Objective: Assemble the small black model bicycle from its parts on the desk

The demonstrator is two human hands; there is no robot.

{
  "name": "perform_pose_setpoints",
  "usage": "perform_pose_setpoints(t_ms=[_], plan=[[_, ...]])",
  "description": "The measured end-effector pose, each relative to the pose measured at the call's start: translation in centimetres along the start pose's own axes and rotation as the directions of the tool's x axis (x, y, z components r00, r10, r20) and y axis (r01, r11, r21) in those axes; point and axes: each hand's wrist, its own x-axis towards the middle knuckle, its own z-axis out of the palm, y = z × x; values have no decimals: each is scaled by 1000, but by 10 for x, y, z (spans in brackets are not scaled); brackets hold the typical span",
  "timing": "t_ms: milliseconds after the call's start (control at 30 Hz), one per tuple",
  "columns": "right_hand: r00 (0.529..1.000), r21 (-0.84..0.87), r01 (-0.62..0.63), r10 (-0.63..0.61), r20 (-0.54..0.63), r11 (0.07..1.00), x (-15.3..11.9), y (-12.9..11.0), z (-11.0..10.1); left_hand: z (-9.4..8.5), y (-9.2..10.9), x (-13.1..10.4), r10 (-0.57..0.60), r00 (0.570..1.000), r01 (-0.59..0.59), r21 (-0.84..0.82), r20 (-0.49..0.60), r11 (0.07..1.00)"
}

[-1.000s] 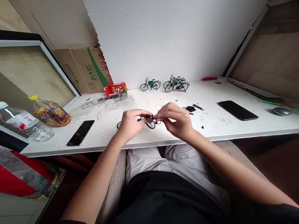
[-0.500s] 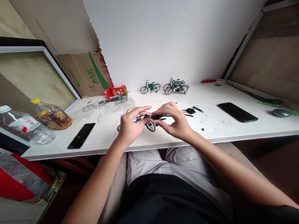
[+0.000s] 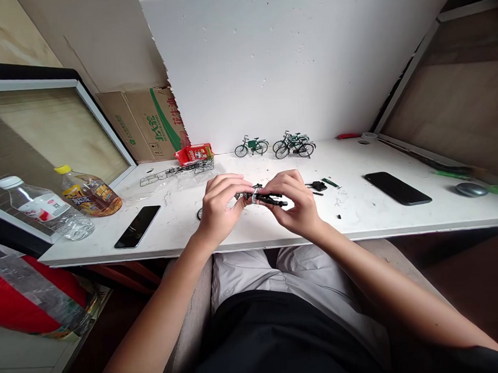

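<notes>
Between my two hands, above the white table (image 3: 184, 235), is a small black model bicycle (image 3: 270, 198), partly covered by my fingers. My left hand (image 3: 225, 205) is closed on its left end, thumb and fingertips pinching near a silver part. With thumb and fingers, my right hand (image 3: 294, 200) grips the dark frame from the other side. A bit of a wheel (image 3: 199, 213) shows just left of my left hand; the hand hides the rest. Small black parts (image 3: 317, 186) and a green strip (image 3: 330, 182) lie right of my right hand.
Finished-looking model bicycles (image 3: 251, 146) stand at the back by a white board (image 3: 266, 61). Phones lie left (image 3: 137, 227) and right (image 3: 396, 187). Two bottles (image 3: 91, 193) tilt at the left. A red packet (image 3: 194, 154) and black sprue frames (image 3: 176, 171) sit back left.
The model bicycle has been turned in my hands; the wheel that hung below my fingers no longer shows there, and a dark bar now points right. Both hands stay nearly in place.
</notes>
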Motion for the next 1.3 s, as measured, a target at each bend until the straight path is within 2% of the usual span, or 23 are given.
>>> perform_pose_setpoints(t_ms=[133, 267, 367, 433, 533, 600, 700, 767, 833, 1067, 1300], plan=[[1000, -2, 6, -5, 13, 1000, -1, 0, 0, 0, 1, 0, -52, 998, 53, -23, 21, 998], [995, 20, -79, 77, 57, 997, 2, -2, -2, 2, 1, 1, -90, 995, 92, -74, 36, 993], [986, 76, -139, 131, 105, 987, 3, -1, -4, 6, 2, -1, -182, 982, 187, -158, 49, 970], [972, 128, -212, 195, 129, 969, 1, 2, -4, 8, 1, -2, -293, 955, 297, -228, 50, 927], [944, 223, -330, 319, 86, 917, -5, 10, -2, 13, -4, -3, -444, 894, 434, -370, 62, 822], [926, 260, -377, 371, 72, 889, -8, 16, 0, 15, -9, -3, -522, 850, 491, -461, 70, 739], [897, 251, -442, 418, 145, 861, -10, 23, 0, 17, -15, -2, -608, 790, 539, -562, 80, 627], [880, 214, -470, 438, 183, 856, -10, 26, -1, 17, -18, -2, -635, 768, 551, -595, 86, 586], [879, 175, -471, 444, 172, 865, -8, 27, -2, 17, -19, -3, -646, 758, 556, -606, 88, 569], [936, 96, -350, 343, 84, 932, -10, 31, -2, 17, -25, -3, -665, 742, 557, -635, 91, 535], [920, 75, -390, 384, 84, 918, -9, 28, -1, 16, -23, -4, -682, 708, 604, -657, 181, 452]])
